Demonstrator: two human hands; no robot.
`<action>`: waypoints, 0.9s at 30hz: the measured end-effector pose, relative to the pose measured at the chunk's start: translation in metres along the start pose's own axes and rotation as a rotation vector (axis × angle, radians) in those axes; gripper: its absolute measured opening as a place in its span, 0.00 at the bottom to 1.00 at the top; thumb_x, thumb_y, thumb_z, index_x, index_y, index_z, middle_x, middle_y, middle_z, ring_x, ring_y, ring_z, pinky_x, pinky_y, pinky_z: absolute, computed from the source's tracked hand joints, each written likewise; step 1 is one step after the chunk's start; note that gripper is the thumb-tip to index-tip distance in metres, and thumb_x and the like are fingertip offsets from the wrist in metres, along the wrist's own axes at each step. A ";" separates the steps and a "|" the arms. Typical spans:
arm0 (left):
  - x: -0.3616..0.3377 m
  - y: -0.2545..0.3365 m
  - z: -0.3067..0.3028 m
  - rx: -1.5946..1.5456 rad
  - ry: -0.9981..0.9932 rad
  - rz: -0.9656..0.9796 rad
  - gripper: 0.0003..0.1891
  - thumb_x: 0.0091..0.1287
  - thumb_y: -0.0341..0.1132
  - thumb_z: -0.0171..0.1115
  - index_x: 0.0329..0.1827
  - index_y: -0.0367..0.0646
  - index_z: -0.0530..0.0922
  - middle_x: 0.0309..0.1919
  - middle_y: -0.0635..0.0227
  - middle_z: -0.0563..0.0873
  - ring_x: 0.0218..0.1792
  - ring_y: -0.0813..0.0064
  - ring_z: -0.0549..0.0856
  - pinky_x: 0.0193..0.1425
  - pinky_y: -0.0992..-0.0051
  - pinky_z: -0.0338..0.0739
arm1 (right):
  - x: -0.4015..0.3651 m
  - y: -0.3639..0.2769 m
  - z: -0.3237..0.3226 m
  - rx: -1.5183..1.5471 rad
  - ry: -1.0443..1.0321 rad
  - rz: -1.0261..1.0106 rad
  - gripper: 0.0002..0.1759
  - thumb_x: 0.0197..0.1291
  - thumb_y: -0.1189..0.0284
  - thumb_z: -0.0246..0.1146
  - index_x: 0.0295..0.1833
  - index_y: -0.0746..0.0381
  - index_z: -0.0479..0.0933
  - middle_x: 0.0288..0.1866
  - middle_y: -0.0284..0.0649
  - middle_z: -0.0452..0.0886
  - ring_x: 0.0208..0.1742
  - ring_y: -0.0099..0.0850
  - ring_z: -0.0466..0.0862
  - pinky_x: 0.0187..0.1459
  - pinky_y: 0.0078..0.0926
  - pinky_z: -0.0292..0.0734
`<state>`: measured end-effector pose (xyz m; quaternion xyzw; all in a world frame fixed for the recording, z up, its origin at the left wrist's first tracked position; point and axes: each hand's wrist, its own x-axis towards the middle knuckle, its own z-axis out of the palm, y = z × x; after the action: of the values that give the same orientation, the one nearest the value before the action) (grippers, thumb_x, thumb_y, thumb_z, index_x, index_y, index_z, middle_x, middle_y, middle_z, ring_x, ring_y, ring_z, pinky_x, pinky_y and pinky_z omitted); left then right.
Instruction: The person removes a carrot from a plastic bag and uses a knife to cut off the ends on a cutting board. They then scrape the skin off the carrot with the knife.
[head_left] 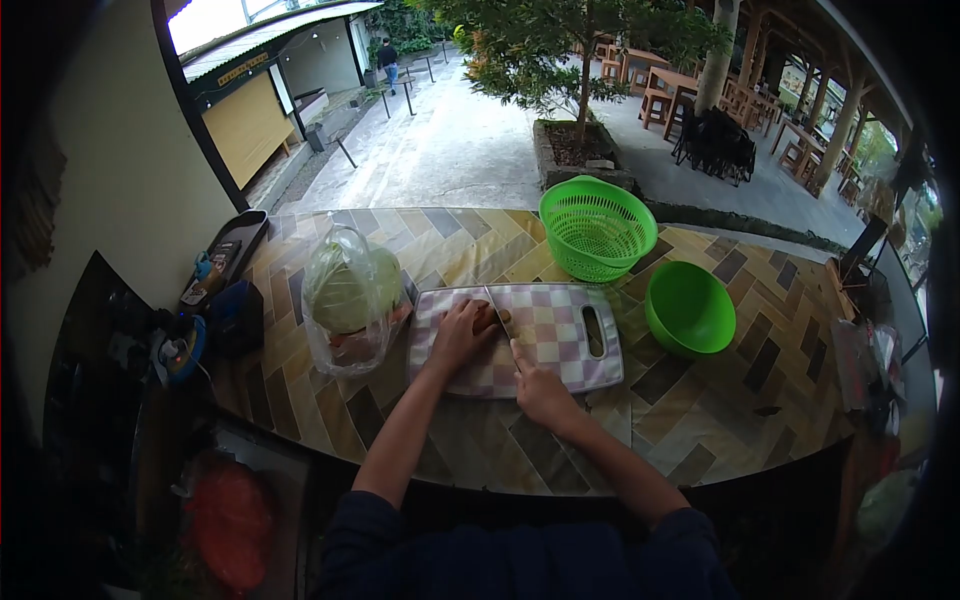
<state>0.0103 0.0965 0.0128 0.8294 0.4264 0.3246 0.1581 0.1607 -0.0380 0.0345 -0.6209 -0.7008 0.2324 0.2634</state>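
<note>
I see the right hand (546, 395) near the middle of the frame, its fingers wrapped tight around the handle of a knife (501, 312). The left hand (458, 336), just left of it, has its fingers holding an orange-brown bit of food (486, 320) on the checkered board (560, 365). I see the blade beside that food. A see-through bag (345, 310) sits left of the board on the tabletop (480, 240). A green basket (598, 232) and green bowl (690, 312) are up and to the right.
</note>
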 end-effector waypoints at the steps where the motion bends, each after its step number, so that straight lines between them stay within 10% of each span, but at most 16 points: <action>1: 0.001 -0.001 -0.001 0.040 -0.009 0.011 0.16 0.58 0.41 0.62 0.48 0.46 0.77 0.42 0.64 0.81 0.51 0.61 0.78 0.53 0.61 0.68 | 0.001 0.008 0.004 -0.015 0.012 -0.023 0.32 0.62 0.72 0.50 0.72 0.64 0.52 0.39 0.64 0.77 0.39 0.59 0.79 0.44 0.51 0.73; 27: 0.010 0.020 -0.012 0.086 -0.038 0.061 0.18 0.54 0.40 0.64 0.49 0.50 0.77 0.43 0.67 0.83 0.51 0.63 0.78 0.55 0.61 0.65 | -0.012 0.026 -0.042 -0.420 0.062 0.217 0.30 0.62 0.72 0.50 0.71 0.58 0.56 0.42 0.53 0.76 0.38 0.49 0.82 0.39 0.45 0.78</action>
<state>0.0189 0.0928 0.0364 0.8541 0.4113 0.2948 0.1203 0.2089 -0.0469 0.0477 -0.7406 -0.6544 0.0895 0.1233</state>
